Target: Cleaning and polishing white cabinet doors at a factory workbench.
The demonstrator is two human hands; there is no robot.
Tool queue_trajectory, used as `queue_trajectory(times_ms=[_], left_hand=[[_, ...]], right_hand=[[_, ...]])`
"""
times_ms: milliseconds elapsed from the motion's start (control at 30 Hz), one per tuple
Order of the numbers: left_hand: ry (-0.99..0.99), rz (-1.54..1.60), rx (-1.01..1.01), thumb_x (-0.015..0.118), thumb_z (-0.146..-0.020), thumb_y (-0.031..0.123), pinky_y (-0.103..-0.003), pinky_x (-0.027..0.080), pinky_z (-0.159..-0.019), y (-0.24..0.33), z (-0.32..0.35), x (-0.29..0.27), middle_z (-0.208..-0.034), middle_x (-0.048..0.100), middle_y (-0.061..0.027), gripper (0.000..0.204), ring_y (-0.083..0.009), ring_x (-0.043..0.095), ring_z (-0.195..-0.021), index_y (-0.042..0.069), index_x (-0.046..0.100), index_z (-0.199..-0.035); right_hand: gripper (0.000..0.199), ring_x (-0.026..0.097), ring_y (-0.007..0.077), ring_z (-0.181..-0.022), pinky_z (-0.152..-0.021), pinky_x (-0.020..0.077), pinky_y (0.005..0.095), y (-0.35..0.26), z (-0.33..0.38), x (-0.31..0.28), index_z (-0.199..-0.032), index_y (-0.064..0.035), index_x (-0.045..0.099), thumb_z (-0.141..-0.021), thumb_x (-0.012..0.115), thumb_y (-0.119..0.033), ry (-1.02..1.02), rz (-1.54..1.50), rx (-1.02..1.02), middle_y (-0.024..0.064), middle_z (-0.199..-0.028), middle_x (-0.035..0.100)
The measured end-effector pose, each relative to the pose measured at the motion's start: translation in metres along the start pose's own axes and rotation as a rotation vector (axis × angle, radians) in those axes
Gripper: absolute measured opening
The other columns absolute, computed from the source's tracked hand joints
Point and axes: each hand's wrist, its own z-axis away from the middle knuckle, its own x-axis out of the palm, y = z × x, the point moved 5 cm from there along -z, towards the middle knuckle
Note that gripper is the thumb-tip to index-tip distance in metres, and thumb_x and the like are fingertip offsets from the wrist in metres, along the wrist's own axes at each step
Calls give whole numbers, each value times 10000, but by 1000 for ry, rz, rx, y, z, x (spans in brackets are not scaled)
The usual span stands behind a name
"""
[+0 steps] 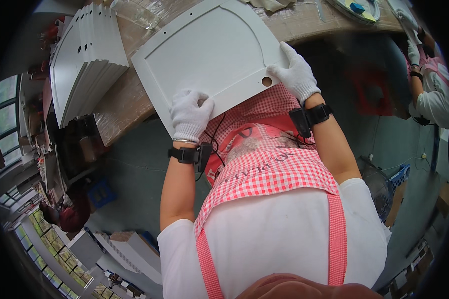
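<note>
I am looking down into a workshop with tall windows at the far left and a paper-wrapped workbench (119, 99) running across the top of the view. My left hand (190, 114), in a white knit glove, is closed over the near corner of a white cabinet door panel (209, 55), fingers curled on top of the edge. My right hand (297, 72), gloved the same, is clamped on the panel's right edge, just beside a round bored hole (267, 81). The panel lies flat, its far part resting on the bench and its near edge overhanging toward my red checked apron (269, 169).

I judge the panel stiff and fairly light for its size, a painted board with a raised frame and a curved inner line. The smooth coat looks slippery and easy to mark, so the gloves help; holding at two edges, well apart, seems the steady way to take it.

To the left on the bench stands a stack of similar white panels (85, 60). At the far right, another person's gloved hand (413, 52) works separately.
</note>
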Motion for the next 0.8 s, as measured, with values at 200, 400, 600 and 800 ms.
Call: queue_trajectory(times_ms=[200,400,600,800], left_hand=[[110,-210,343,849,-692,184,-507,453,-1069,-51,68,-16,-1324,626,-143,650,-349,576,-1249,87,634,-1298],[320,-228,467,751,-727,35,-507,468,-1069,-43,66,-30,-1308,650,-158,554,-357,617,-1225,76,657,-1271],[393,-191,708,723,-785,60,-393,593,-825,27,67,-163,-1090,746,-128,388,-300,739,-988,89,716,-1172],[337,-255,599,752,-800,59,-407,572,-726,67,-6,-261,-1029,735,-154,461,-337,724,-850,101,681,-1253]], right_hand=[[798,646,395,-1142,-992,515,443,-4,4,-1,-1526,-85,479,-839,774,-365,-105,-9,-2,259,-1225,641],[728,664,360,-1151,-1015,513,410,-10,6,-28,-1496,-47,514,-872,764,-327,-103,-28,-41,257,-1261,659],[386,711,287,-1028,-898,545,353,-86,-1,-152,-1235,-23,721,-1015,620,-323,-2,-104,-316,143,-1132,748],[343,692,249,-846,-858,524,400,-256,-14,-136,-863,-123,743,-1014,581,-386,437,455,-910,34,-886,731]])
